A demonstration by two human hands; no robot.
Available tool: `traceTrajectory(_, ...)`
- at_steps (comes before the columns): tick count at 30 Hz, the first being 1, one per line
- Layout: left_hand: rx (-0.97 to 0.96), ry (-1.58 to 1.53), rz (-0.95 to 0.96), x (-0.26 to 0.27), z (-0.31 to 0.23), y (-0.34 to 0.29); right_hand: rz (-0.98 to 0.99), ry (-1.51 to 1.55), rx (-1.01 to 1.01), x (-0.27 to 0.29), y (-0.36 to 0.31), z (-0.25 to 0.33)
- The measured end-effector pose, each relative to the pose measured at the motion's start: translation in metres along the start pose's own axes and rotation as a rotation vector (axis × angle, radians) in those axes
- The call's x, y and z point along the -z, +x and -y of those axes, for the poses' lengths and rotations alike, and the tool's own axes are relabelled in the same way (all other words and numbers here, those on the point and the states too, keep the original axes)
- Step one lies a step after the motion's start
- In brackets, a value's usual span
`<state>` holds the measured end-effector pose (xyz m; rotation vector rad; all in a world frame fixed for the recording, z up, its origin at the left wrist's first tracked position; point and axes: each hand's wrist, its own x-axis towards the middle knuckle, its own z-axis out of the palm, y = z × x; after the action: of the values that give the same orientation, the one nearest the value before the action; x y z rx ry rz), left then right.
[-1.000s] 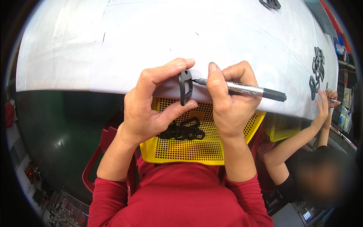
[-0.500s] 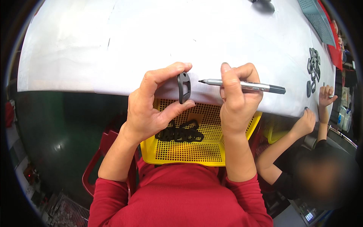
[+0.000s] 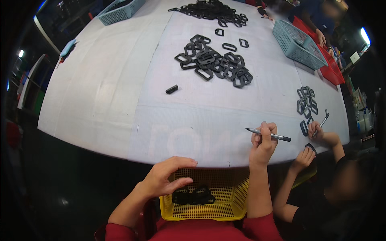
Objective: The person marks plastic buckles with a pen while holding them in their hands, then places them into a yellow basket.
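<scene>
My left hand [image 3: 165,176] hovers over the left side of a yellow plastic basket [image 3: 201,217], thumb and fingers apart with nothing between them. Inside that basket lie several black oblong rings [image 3: 197,196], partly in shadow. My right hand [image 3: 264,141], raised above the table's front edge, grips a silver marker pen [image 3: 279,137] with a black end, its dark tip uncapped and pointing left. Farther out on the white-covered table [image 3: 100,100] spreads a loose heap of similar black rings [image 3: 205,58]. One small black piece [image 3: 171,89] lies apart, left of the heap.
A larger black pile [image 3: 213,11] is at the far edge. Blue-grey baskets [image 3: 299,44] stand far right and far left, with a red tray [image 3: 331,70] beside the right one. On my right, a co-worker's hands [image 3: 304,158] hold a pen and a black ring, near a small ring pile [image 3: 306,100].
The black ring between my left thumb and fingers is gone from that hand, whose fingers are now apart. My view has tilted up, showing more of the table. The pen stays in my right hand.
</scene>
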<state>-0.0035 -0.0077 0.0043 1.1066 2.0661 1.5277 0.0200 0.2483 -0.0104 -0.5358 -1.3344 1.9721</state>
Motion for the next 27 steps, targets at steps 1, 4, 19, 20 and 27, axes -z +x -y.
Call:
traceTrajectory(1, 0.021, 0.042, -0.02, 0.008, -0.007, 0.015, -0.023, -0.036, 0.042, 0.004, 0.008, 0.002)
traceTrajectory(4, -0.07, 0.255, -0.108, 0.029, -0.006, 0.082, -0.112, -0.15, 0.128, 0.027, 0.024, 0.008)
traceTrajectory(19, 0.438, 0.824, -0.283, 0.091, 0.154, 0.37, -0.06, -0.452, 0.386, 0.039, 0.025, -0.019)
traceTrajectory(20, 0.44, 0.898, -0.305, 0.082, 0.155, 0.368, -0.049, -0.498, 0.408, 0.04, 0.024, -0.018)
traceTrajectory(27, -0.077, 0.791, -0.508, 0.046, 0.156, 0.327, 0.016, -0.533, 0.437, 0.032, 0.026, -0.017)
